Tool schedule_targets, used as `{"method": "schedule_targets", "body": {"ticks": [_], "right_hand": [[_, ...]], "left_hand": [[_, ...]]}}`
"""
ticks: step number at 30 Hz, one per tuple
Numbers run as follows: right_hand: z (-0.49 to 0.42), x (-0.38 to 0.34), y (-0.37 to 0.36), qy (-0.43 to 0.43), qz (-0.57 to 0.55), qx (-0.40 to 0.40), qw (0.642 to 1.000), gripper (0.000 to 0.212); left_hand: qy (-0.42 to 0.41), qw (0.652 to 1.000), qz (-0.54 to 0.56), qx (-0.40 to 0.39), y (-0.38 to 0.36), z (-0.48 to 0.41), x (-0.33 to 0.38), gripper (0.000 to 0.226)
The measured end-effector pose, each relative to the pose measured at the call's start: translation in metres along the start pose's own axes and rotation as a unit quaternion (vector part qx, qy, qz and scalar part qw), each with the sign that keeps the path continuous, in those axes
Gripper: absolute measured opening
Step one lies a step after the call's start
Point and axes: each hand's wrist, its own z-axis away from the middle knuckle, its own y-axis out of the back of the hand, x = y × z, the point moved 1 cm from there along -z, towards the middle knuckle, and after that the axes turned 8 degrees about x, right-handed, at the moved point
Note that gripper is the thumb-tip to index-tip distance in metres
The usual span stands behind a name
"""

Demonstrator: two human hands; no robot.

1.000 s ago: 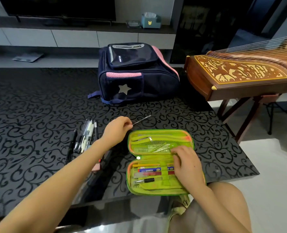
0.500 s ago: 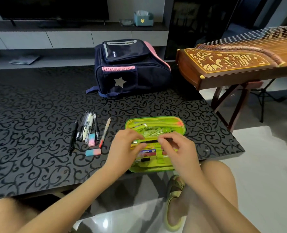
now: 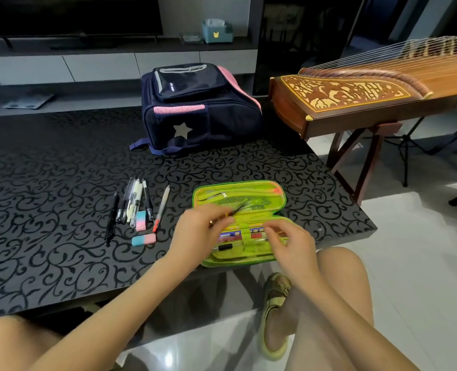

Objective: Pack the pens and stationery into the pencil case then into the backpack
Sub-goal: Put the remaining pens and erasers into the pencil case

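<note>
- While the green pencil case [image 3: 259,190] lies opened flat at the near edge of the table [image 3: 48,183], a seated person works over it with both hands. Its mesh half is turned away and its looped half is nearest, apparently so the loops are easy to reach.
- The left hand [image 3: 200,231] pinches a thin pen [image 3: 238,210], blurred by motion, with its tip slanting up over the mesh half. It is probably being lined up for a loop.
- The right hand [image 3: 289,245] hangs over the right part of the looped half with its fingers bent. Whether it grips a loop, a pen or nothing cannot be told; it may be holding a loop ready.
- Waiting pens [image 3: 133,202] lie in a row left of the case, with 2 erasers [image 3: 143,240] at the row's near end, all on the left hand's side.
- The backpack [image 3: 197,111], the last stop, stands at the far side of the table, well apart from the case, and looks closed.
- 1 second ago the left hand was out beside the case's far left corner holding a thin pen, and the right hand lay on the looped half.
- 0.5 seconds ago both hands met over the loops with a pen level between them. Now that pen is tilted, and the row looks unchanged.
</note>
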Motion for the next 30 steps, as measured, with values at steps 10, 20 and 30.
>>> {"method": "schedule_targets", "body": {"ticks": [10, 20, 30], "right_hand": [[0.005, 0.032, 0.001, -0.011, 0.094, -0.057, 0.994, 0.011], [0.001, 0.029, -0.005, 0.006, 0.097, -0.064, 0.993, 0.014], [0.001, 0.033, -0.026, 0.022, 0.137, -0.083, 0.987, 0.01]], "left_hand": [[-0.181, 0.904, -0.356, -0.152, -0.012, 0.041, -0.03, 0.032], [-0.221, 0.893, -0.337, -0.199, -0.047, 0.028, -0.028, 0.043], [-0.209, 0.954, -0.175, -0.121, -0.052, 0.02, -0.041, 0.025]]}}
